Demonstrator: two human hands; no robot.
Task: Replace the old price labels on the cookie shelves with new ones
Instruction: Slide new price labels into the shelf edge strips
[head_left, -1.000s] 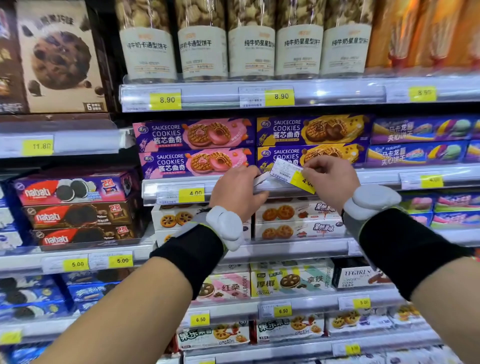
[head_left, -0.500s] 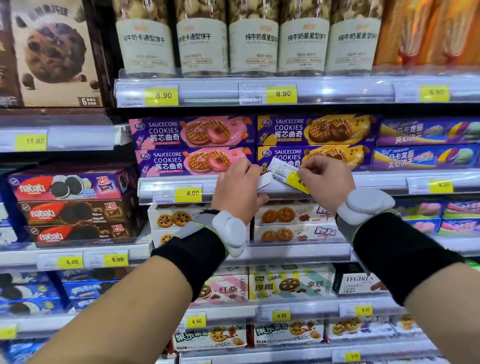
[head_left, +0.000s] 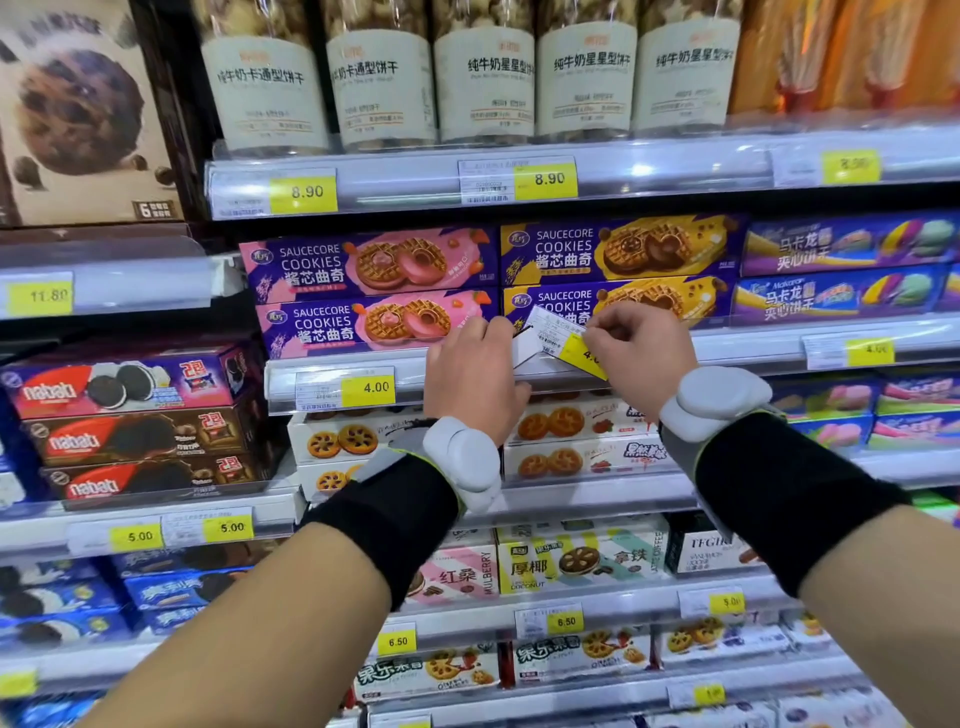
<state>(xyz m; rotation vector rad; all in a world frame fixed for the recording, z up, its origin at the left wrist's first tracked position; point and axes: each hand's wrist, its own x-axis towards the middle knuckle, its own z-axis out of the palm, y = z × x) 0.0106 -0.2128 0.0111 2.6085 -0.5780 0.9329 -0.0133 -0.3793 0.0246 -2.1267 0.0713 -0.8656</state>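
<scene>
A: Two hands at the cookie shelving, item by item, please.

B: Left hand (head_left: 475, 371): fingers curled over the clear label rail (head_left: 727, 351) of the shelf under the Saucecore boxes, pressing its front strip. Whether the grip holds anything I cannot tell.

A: Right hand?

B: Right hand (head_left: 641, 353): grip pinched narrow on a price label (head_left: 563, 345), white with a yellow corner, tilted, its lower edge at the rail, its upper part across the yellow Saucecore box (head_left: 618, 306). It sits between the two hands, touching the right fingertips.

A: Wrists?

B: One black wristband with a white module on each forearm.

A: Labels seated nearby?

B: One 4.00 label (head_left: 345, 389) in the same rail, just left of the left hand. Two 8.90 labels on the rail above. One 4.00 label far right, blurred.

A: Stock?

B: Pink Saucecore boxes (head_left: 374, 291) stacked two high, left of the yellow pair. Jam-cookie boxes on the shelf below the hands. Nabati boxes (head_left: 130, 431) stacked far left.
</scene>
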